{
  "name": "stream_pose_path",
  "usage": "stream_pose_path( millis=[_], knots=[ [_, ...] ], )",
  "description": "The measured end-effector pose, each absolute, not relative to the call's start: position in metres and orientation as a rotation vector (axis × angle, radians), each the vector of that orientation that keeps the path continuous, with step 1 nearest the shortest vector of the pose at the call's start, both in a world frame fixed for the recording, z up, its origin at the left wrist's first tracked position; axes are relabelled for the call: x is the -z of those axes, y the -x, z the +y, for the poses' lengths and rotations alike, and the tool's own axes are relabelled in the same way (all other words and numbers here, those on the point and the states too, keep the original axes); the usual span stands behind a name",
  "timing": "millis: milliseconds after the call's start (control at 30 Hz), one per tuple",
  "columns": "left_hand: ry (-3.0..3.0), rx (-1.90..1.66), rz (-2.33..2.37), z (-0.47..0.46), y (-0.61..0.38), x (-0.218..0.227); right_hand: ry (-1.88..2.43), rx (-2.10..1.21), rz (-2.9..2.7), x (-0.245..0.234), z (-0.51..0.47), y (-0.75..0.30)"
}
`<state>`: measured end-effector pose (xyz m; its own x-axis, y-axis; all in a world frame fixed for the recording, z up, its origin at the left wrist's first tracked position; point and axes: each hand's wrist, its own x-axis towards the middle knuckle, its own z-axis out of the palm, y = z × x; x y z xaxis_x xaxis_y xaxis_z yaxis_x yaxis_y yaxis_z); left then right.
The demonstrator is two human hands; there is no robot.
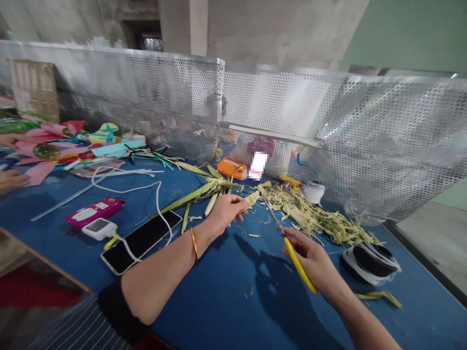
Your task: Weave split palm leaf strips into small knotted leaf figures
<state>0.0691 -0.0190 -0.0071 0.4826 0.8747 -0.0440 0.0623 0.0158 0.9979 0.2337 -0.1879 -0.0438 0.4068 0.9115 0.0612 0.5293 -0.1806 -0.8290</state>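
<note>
Between the fingertips of my left hand (230, 210) is a short piece of pale green leaf (251, 199). My right hand (309, 256) is wrapped round yellow-handled scissors (297, 262), whose blades point away from me, close to the leaf piece. Just right of the blades lies a heap of cut, curly leaf strips (310, 214). Behind my left hand rests a bundle of long green leaves (204, 189). Small clippings (254, 236) are scattered on the blue table (219, 296).
A black phone (142, 243), a white charger (99, 228) with cable and a magenta device (95, 213) lie left. An orange packet (232, 168) sits behind the leaves. A black-and-white spool (370, 262) stands right. Perforated metal panels (270, 97) border the back. Another person's hand (12, 181) is far left.
</note>
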Motion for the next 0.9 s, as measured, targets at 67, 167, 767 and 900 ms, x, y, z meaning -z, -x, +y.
stream_pose_path(
  millis=[67, 167, 767, 900],
  knots=[
    [-1.392, -0.775, 0.892, -0.019, -0.071, 0.008, 1.762, -0.695, -1.180, 0.042, -0.188, -0.232],
    [-1.356, -0.769, 0.884, -0.020, -0.073, 0.008, 1.786, -0.701, -1.234, 0.040, -0.191, -0.229],
    [-1.491, -0.587, 0.750, -0.028, -0.076, 0.019, 1.793, -0.749, -1.214, 0.040, -0.191, -0.223],
    [-1.492, -0.583, 0.752, -0.027, -0.077, 0.018, 1.756, -0.780, -1.181, 0.037, -0.190, -0.221]
  ],
)
